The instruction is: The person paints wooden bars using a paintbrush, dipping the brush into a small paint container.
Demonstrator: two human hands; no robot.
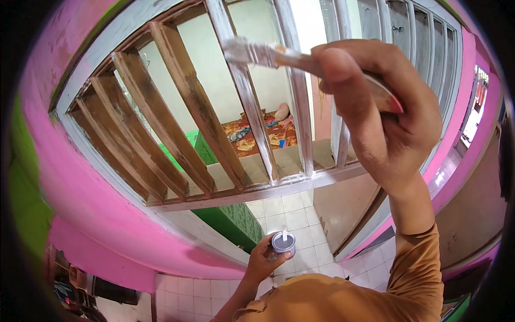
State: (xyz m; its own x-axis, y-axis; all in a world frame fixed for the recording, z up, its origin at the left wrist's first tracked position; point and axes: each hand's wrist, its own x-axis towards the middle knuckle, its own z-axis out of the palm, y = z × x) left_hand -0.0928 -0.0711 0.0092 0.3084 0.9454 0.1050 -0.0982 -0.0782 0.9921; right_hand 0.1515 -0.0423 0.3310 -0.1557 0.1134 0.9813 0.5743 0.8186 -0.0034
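My right hand (375, 102) is raised high and closed around the handle of a paintbrush (249, 52). White paint coats its bristles, which lie at or just in front of a slat (244, 88); contact is hard to make out. That slat is partly white, with brown still showing at its edge. Lower down, my left hand (263, 260) grips a small paint can (283, 244) from the side. The can is open at the top, with greyish paint inside and a pale stick or strip standing at its rim.
Bare brown slats (188, 102) fill the left of the frame; whitened ones (429, 48) stand right. A white-streaked crossbar (257, 191) runs below them. Pink wall (96, 166) surrounds the opening. Beyond are a green cabinet (230, 225), a wooden door (348, 214) and tiled floor (300, 220).
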